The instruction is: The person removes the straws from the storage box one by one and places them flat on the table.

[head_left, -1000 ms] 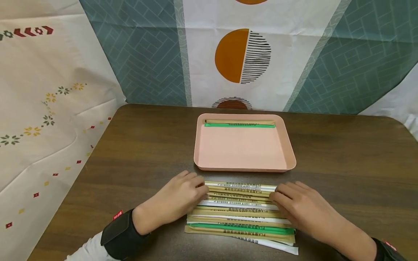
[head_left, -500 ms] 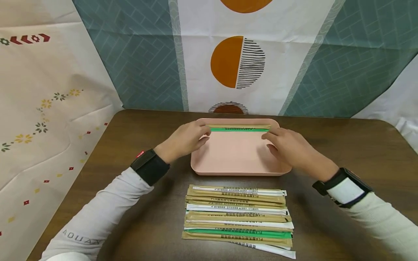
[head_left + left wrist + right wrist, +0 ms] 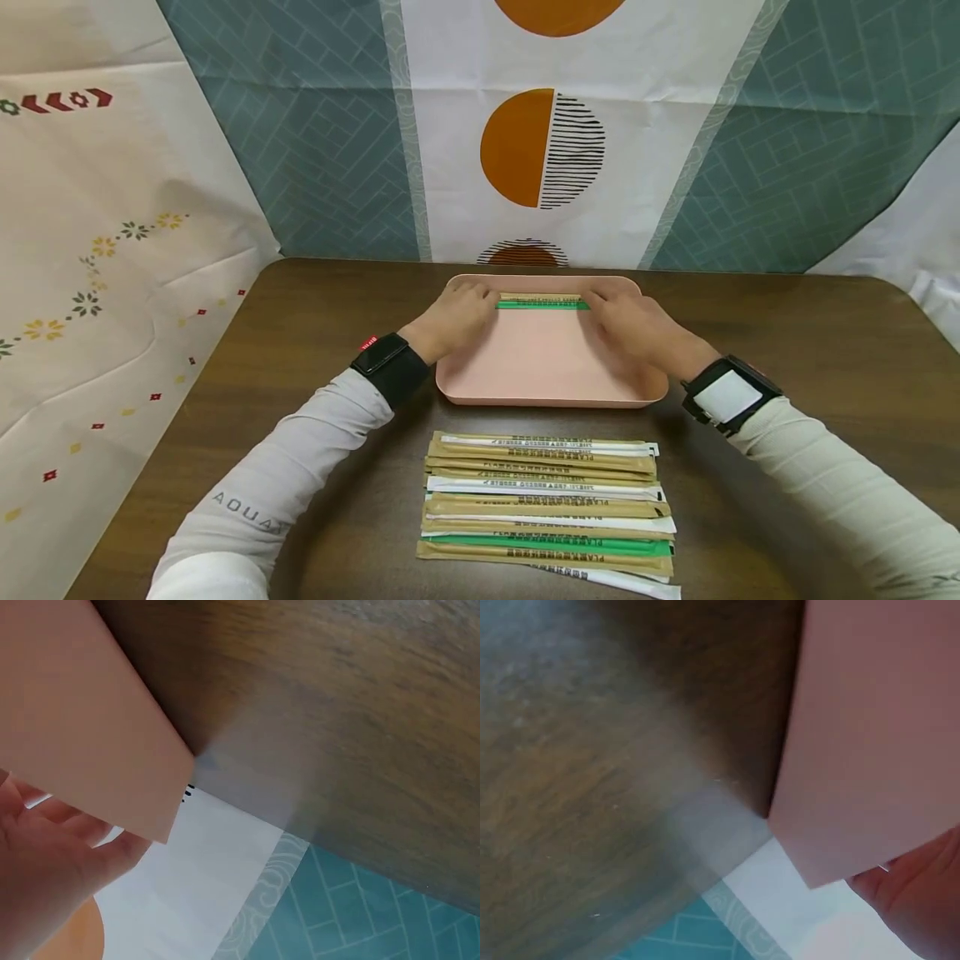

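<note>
A pink tray [image 3: 543, 358] stands at the back middle of the table. Along its far side lie a gold paper-wrapped straw [image 3: 542, 297] and a green wrapped straw [image 3: 543, 306], side by side. My left hand [image 3: 468, 312] is over their left ends, and my right hand [image 3: 621, 321] over their right ends, fingertips pointing down. The hands cover the straw ends, and I cannot tell whether the fingers pinch them. In both wrist views the pink tray wall [image 3: 82, 712] hides most fingertips; the left thumb and fingers [image 3: 120, 851] show partly bent.
Nearer the front of the brown table [image 3: 330, 308], a stack of wrapped straws [image 3: 551, 504] in gold, white and green lies crosswise. One white straw [image 3: 615, 582] at its front sits askew. Patterned cloth [image 3: 322, 125] hangs behind the table, with pale flowered cloth [image 3: 112, 333] at the left.
Both hands have left the straw stack and reached forward into the tray. In the last half second they have slid inward along the straws, toward each other. The view has tilted slightly.
</note>
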Available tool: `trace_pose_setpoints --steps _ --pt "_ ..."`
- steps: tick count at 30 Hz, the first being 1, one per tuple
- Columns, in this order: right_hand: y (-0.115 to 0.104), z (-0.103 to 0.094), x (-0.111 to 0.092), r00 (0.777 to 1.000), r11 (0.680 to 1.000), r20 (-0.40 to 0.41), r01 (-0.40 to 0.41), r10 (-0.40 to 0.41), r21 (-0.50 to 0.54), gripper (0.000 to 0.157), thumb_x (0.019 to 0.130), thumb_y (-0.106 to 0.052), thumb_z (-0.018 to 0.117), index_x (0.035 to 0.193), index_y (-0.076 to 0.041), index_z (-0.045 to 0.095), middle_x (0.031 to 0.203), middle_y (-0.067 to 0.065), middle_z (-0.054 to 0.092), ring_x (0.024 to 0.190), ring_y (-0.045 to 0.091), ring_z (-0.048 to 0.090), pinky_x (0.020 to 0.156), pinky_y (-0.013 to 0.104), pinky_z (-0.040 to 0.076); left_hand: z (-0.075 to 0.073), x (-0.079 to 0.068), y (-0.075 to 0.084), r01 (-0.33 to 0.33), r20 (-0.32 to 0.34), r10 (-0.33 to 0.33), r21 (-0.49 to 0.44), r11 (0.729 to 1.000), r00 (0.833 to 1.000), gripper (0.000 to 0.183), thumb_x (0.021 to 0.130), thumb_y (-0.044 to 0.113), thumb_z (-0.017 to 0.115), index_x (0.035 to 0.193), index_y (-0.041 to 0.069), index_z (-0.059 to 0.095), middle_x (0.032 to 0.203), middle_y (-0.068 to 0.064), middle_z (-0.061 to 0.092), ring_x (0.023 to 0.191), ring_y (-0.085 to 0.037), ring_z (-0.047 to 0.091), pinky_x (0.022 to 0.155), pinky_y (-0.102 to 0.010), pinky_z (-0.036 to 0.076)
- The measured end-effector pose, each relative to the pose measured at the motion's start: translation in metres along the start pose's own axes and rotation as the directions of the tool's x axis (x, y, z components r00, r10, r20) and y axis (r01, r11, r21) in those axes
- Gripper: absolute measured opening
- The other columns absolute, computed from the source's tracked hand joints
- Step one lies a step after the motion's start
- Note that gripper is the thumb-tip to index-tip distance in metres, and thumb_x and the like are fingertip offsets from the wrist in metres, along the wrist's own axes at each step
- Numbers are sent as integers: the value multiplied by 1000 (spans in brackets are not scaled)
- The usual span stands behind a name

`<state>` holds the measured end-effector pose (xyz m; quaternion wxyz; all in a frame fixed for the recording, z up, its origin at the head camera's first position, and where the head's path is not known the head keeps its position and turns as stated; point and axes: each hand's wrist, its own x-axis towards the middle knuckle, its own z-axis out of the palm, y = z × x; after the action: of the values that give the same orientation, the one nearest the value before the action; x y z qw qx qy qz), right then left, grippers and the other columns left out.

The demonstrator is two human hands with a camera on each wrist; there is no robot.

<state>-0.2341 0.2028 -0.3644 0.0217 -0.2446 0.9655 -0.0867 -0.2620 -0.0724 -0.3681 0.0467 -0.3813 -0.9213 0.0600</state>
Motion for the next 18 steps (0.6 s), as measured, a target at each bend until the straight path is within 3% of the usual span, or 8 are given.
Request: trace_pose_setpoints --steps 3,6,10,13,18 --pt "1 4 1 989 971 -54 121 -135 -204 27 97 -1 53 124 3 52 122 22 52 111 34 52 54 45 48 1 0 1 28 12 -28 15 999 1000 27 98 5 53 124 -1 57 118 -16 61 113 -31 57 101 -46 40" --pt "3 9 1 984 966 -96 126 -150 -226 19 93 1 58 112 1 57 107 17 55 97 29 57 51 42 48 3 -1 1 25 -17 -26 -7 1000 1000 22 98 5 54 119 1 61 114 -15 63 111 -30 58 100 -46 41" --pt "4 12 1 982 969 -121 117 -146 -216 13 90 -1 64 103 -2 64 94 12 54 84 25 58 51 41 49 7 -1 -2 -22 -116 18 -36 999 993 9 93 2 60 99 2 67 93 -12 66 92 -26 63 90 -41 47" --pt "5 12 1 979 968 -137 121 -153 -221 9 89 0 65 97 -3 65 89 10 55 80 24 58 54 41 50 10 0 -4 -53 -167 52 -5 999 985 6 91 0 62 91 3 68 81 -11 65 81 -23 63 82 -37 49" --pt "7 12 0 967 958 -180 134 -182 -253 6 88 2 66 91 -3 66 83 10 57 75 25 59 58 41 50 9 -1 -6 -61 -171 64 24 998 983 10 92 -1 59 91 3 68 84 -11 65 84 -24 64 85 -38 49"
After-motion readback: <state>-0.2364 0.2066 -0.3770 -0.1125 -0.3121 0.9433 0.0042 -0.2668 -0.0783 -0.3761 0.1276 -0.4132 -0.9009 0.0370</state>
